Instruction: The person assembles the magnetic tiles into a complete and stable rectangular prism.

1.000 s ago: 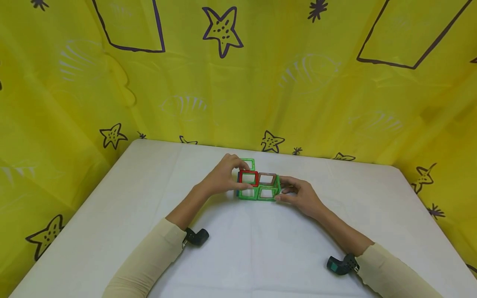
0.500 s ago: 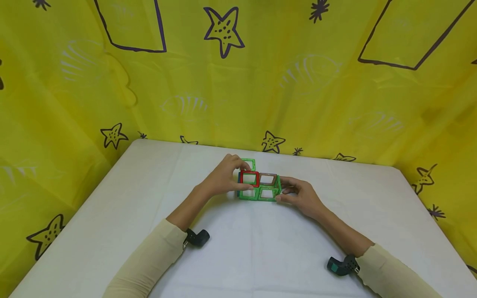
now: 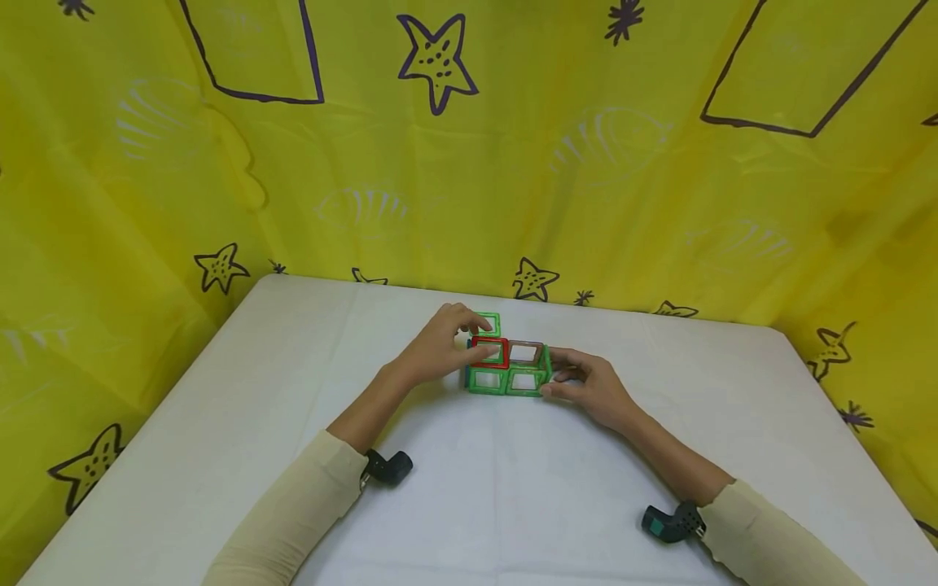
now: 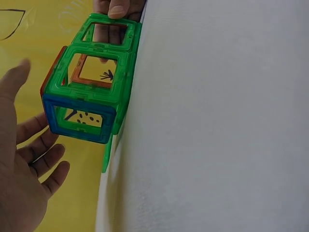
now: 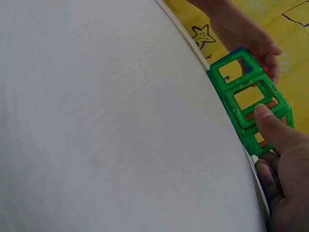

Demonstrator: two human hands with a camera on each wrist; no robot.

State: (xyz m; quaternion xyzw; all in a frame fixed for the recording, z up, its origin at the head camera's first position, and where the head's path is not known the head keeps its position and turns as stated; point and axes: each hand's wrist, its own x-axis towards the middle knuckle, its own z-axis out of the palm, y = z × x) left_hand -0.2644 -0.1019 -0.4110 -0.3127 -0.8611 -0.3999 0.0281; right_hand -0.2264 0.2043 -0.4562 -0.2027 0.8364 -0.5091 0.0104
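A box of see-through magnetic tiles (image 4: 124, 72), two squares long with open-centred frames, stands on the white table. Its front is green, its left end is a blue tile (image 4: 79, 104), and a red tile (image 3: 506, 353) and a brownish tile (image 3: 526, 342) show on top. The left hand (image 3: 436, 347) hovers around the red tile with its thumb lifted off and fingers loosely bent behind the box. At the green right end, the right hand (image 3: 597, 391) grips the box, thumb (image 5: 270, 123) on the front and fingers behind, partly hidden.
Behind the box's left half a single green square tile (image 3: 498, 325) shows. A yellow curtain (image 3: 469, 179) with starfish drawings hangs along the back of the white table (image 3: 469, 505). Dark wrist cameras sit on both forearms.
The left thumb has risen from the front edge of the red tile, and the left fingers have loosened. The right hand and the box have stayed in place.
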